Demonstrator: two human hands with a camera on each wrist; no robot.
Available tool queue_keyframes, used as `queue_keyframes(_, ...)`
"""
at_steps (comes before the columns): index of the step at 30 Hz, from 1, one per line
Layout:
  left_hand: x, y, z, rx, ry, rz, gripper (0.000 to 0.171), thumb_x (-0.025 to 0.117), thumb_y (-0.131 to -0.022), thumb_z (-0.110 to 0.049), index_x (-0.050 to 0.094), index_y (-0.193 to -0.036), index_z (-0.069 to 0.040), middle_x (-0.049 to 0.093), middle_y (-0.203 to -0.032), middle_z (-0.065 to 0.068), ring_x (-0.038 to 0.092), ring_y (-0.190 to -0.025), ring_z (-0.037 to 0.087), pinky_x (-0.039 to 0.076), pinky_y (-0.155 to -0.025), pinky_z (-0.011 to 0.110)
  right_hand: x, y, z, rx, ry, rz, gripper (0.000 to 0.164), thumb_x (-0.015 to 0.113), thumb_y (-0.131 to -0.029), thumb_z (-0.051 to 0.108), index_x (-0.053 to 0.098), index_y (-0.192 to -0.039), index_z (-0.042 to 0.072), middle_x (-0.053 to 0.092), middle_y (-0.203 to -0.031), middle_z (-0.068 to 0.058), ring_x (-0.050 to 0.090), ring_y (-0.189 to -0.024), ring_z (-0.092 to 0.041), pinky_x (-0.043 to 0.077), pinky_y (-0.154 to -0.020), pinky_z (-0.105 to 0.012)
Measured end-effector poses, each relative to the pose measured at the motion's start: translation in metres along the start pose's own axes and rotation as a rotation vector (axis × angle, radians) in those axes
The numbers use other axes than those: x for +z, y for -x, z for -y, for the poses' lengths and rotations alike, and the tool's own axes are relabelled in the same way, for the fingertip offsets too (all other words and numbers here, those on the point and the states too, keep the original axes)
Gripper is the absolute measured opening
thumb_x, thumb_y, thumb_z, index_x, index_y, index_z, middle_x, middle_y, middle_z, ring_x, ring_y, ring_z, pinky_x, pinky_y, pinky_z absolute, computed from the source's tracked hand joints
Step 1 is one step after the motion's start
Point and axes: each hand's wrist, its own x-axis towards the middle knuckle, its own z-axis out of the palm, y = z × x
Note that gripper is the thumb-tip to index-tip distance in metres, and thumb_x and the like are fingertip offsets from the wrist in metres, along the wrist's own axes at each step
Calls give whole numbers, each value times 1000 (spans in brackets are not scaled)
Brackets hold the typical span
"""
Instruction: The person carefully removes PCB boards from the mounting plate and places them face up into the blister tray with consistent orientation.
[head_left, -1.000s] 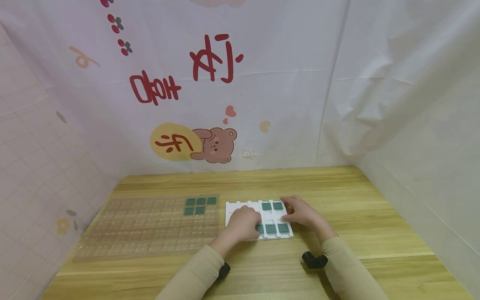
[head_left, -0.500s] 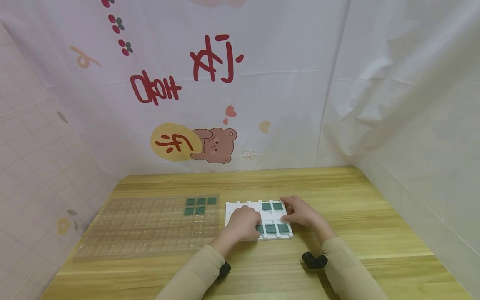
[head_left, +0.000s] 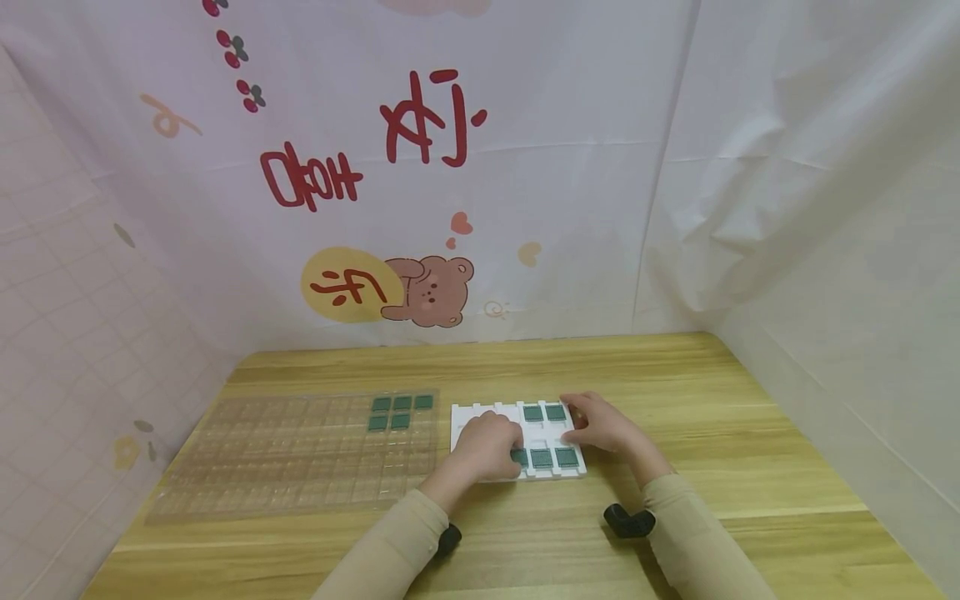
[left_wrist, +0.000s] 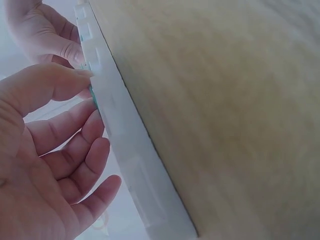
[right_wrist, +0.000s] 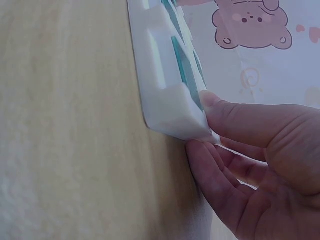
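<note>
A white slotted tray (head_left: 536, 432) lies on the table in the head view, with several small green circuit boards (head_left: 542, 458) seated in its two rows. My left hand (head_left: 487, 448) reaches over the tray's left half, hiding part of it. In the left wrist view, its thumb and index finger pinch a green board (left_wrist: 94, 95) at the tray's slot; the other fingers curl loosely. My right hand (head_left: 602, 423) grips the tray's right end. Seen from the right wrist, the thumb lies on the top edge near a board (right_wrist: 185, 70), fingers against the end wall.
To the left lies a clear plastic compartment tray (head_left: 300, 462), with several green boards (head_left: 402, 402) in its far right corner. The wooden table (head_left: 525, 542) is bordered by a printed white curtain (head_left: 570, 208) at the back and sides. Each wrist carries a black mount (head_left: 628, 521).
</note>
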Motion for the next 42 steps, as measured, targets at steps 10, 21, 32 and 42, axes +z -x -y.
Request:
queue_keyframes(10,3,0,3,-5,42,-11,15,76,-69,-16,73,-83,-16,51,-67,-13,45,-68,10,37,-60,26,0,0,1,-12,-1,3,69,80,-83,11,47,-141,-7,48,-130,-25,56,-90,-24,48,-83,-39)
queue_keyframes(21,-1,3,6,-27,85,-57,20,77,-69,-19,75,-89,-16,62,-79,-9,50,-78,11,42,-68,28,0,-1,0,-1,5,0,69,79,-83,10,47,-141,-6,48,-131,-25,56,-90,-23,48,-84,-41)
queue_keyframes(32,-9,8,6,-19,105,-113,25,76,-69,-20,76,-94,-16,63,-86,-6,54,-84,14,45,-70,29,1,-2,-1,11,1,-3,69,79,-83,10,47,-142,-5,48,-132,-25,55,-91,-24,48,-85,-42)
queue_keyframes(42,-19,13,9,-16,140,-167,28,75,-68,-18,75,-97,-16,64,-89,-6,57,-87,15,47,-75,31,0,0,0,-21,6,7,71,80,-82,13,46,-141,-7,48,-131,-27,57,-89,-23,48,-82,-39)
